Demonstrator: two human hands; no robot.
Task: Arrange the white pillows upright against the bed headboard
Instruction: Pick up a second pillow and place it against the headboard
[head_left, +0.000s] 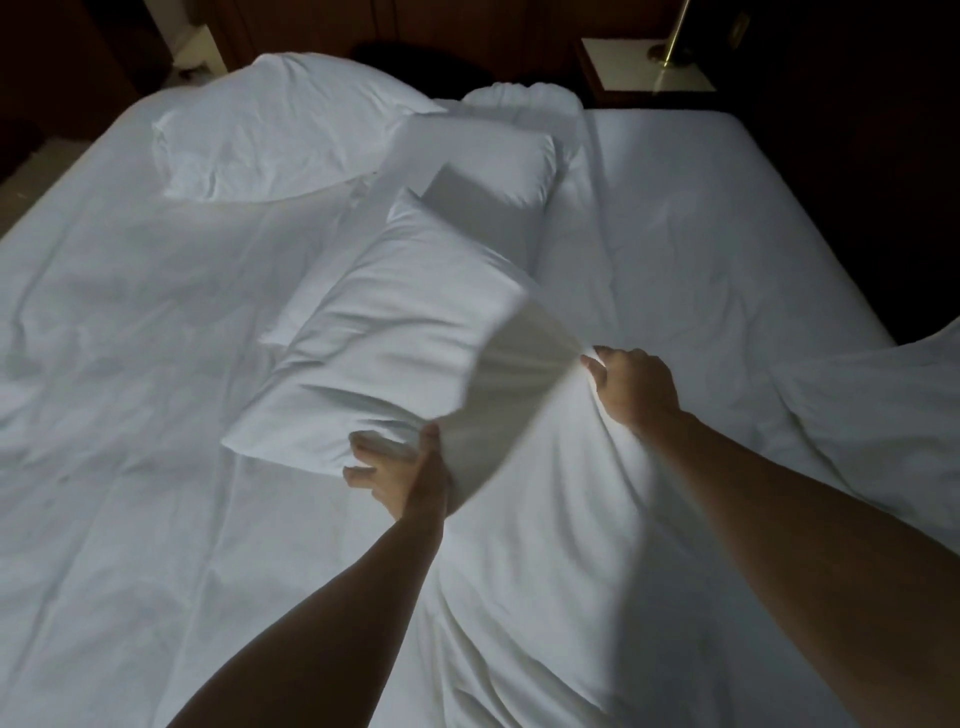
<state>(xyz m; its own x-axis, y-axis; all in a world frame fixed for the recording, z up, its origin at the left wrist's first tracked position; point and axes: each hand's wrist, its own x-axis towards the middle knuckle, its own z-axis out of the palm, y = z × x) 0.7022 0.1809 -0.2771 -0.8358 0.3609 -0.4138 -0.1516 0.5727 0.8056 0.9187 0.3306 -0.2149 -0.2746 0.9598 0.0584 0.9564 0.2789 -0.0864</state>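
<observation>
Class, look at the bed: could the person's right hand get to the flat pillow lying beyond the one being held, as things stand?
Probably not yet. The right hand is gripping white bedding, and the held pillow lies between it and the flat pillow; letting go would likely free the way.

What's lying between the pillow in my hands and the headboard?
Both hands, left and right, grip the near pillow. Another pillow lies flat just beyond it, and a bunched white heap sits against the headboard. Both lie on that path.
</observation>
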